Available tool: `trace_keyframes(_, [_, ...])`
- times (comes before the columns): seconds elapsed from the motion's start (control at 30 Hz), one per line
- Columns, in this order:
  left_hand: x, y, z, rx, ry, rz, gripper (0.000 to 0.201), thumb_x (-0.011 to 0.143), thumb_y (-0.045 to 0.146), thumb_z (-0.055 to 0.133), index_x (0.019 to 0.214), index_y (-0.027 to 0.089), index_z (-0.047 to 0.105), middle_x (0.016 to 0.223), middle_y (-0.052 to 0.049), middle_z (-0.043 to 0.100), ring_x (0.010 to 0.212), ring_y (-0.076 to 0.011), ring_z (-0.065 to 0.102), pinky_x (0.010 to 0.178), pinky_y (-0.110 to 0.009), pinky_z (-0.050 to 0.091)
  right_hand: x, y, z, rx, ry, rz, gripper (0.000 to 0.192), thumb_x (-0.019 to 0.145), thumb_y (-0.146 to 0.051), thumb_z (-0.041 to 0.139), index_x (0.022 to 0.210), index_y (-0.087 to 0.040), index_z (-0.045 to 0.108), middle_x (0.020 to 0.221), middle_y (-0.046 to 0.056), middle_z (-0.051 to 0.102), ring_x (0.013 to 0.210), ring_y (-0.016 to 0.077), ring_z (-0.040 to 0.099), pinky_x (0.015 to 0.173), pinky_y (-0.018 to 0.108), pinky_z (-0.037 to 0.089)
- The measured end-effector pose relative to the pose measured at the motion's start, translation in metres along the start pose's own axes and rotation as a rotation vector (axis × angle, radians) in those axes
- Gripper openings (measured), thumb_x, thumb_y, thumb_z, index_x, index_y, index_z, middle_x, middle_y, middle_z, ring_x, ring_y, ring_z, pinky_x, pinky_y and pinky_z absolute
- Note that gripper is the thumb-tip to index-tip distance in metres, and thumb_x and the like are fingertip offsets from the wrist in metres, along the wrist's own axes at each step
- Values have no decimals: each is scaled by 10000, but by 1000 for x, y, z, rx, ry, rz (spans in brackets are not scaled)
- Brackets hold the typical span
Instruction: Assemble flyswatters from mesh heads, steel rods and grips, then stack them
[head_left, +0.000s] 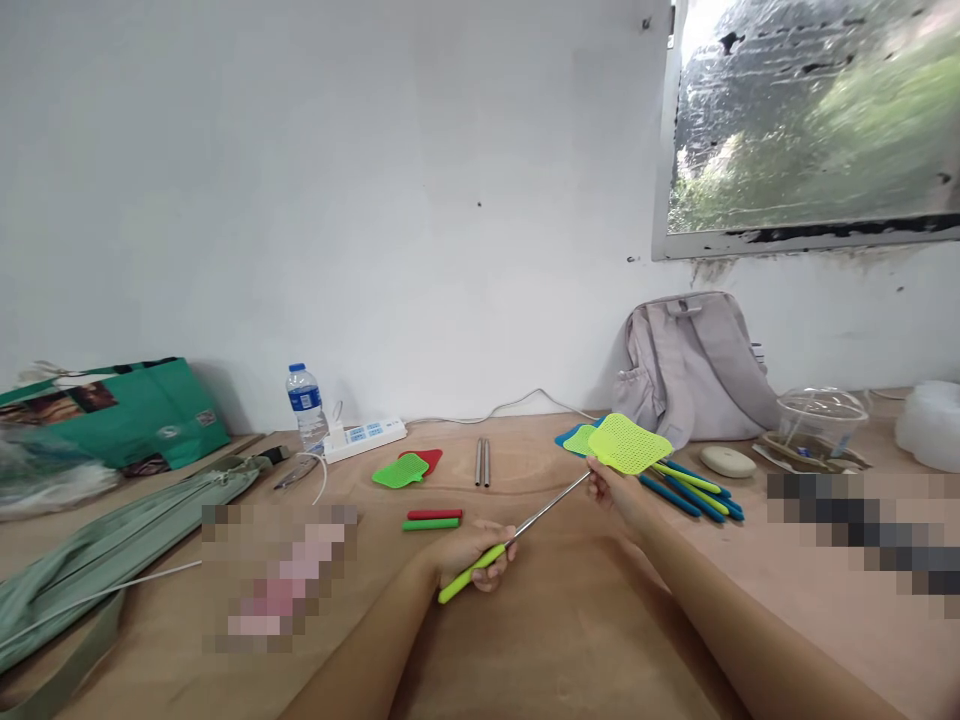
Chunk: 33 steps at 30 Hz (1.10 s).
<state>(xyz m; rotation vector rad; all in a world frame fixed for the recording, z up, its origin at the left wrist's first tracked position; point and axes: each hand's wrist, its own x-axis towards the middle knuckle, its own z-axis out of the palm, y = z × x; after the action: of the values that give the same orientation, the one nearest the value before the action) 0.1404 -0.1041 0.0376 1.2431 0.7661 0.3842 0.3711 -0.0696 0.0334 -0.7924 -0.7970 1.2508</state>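
Observation:
My left hand point(475, 556) grips the lime-green handle of a fly swatter point(628, 443), held above the wooden table point(570, 640). Its thin metal rod runs up and right to a yellow-green mesh head. My right hand point(611, 490) pinches the rod just below that head. Beyond my left hand lie a red and a green handle sleeve point(431, 519), two bare metal rods point(482, 462) and loose green and red swatter heads point(407, 468). A pile of assembled swatters point(694, 487) with blue and green handles lies behind my right hand.
A water bottle point(307, 404) and a white power strip point(365, 438) stand near the wall. A green bag point(120, 410) and folded green fabric point(112, 545) are at left. A grey backpack point(694, 365), a clear plastic container point(821, 415) and a white oval object point(727, 461) are at right.

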Motion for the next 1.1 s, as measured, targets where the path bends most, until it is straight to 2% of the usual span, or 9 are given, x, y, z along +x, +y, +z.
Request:
trace_keyframes(0.1, [1, -2, 4, -2, -2, 62, 349, 755, 492, 492, 720, 145, 485, 363, 83, 381, 279, -24, 197, 378, -191, 142, -17, 22, 20, -30, -56, 57, 308, 578, -411, 693, 646, -171, 513, 480, -66, 459, 390, 59, 416, 360, 188, 297])
trace_keyframes(0.17, [2, -2, 7, -1, -7, 93, 341, 767, 495, 479, 776, 154, 483, 370, 89, 384, 280, -23, 195, 383, -190, 149, -28, 34, 32, -25, -68, 71, 347, 630, -510, 611, 652, -183, 495, 456, -86, 400, 365, 56, 388, 354, 193, 275])
trace_keyframes(0.27, [3, -2, 9, -16, -20, 91, 319, 770, 485, 483, 795, 168, 459, 380, 92, 380, 286, -21, 195, 386, -184, 143, -38, 41, 40, -69, -61, 108, 398, 666, -580, 520, 640, -185, 480, 442, -92, 361, 335, 51, 352, 346, 195, 236])
trace_keyframes(0.53, [14, -3, 10, -77, -33, 74, 263, 777, 435, 479, 743, 186, 404, 389, 85, 381, 302, -26, 185, 368, -162, 137, -32, 30, 39, -135, 61, 13, 388, 648, -562, 527, 582, -190, 439, 408, -93, 340, 321, 67, 378, 346, 209, 271])
trace_keyframes(0.77, [16, 0, 16, -72, -41, 30, 254, 792, 431, 456, 747, 187, 398, 399, 80, 394, 313, -21, 177, 384, -154, 156, -26, 27, 37, -144, 157, -14, 331, 726, -496, 467, 590, -200, 414, 369, -94, 339, 300, 66, 357, 335, 198, 265])
trace_keyframes(0.9, [13, 4, 17, -53, -57, 34, 288, 771, 454, 482, 726, 186, 387, 403, 79, 397, 311, -19, 183, 388, -159, 160, -21, 23, 32, -131, 169, -33, 303, 744, -467, 458, 595, -206, 422, 363, -88, 348, 301, 73, 356, 331, 204, 269])
trace_keyframes(1.1, [9, 6, 12, 3, -97, -9, 302, 768, 464, 492, 713, 189, 379, 401, 81, 388, 308, -21, 181, 389, -164, 143, -11, 10, 17, -126, 284, -97, 277, 740, -408, 490, 562, -214, 405, 361, -90, 312, 299, 72, 317, 318, 214, 249])
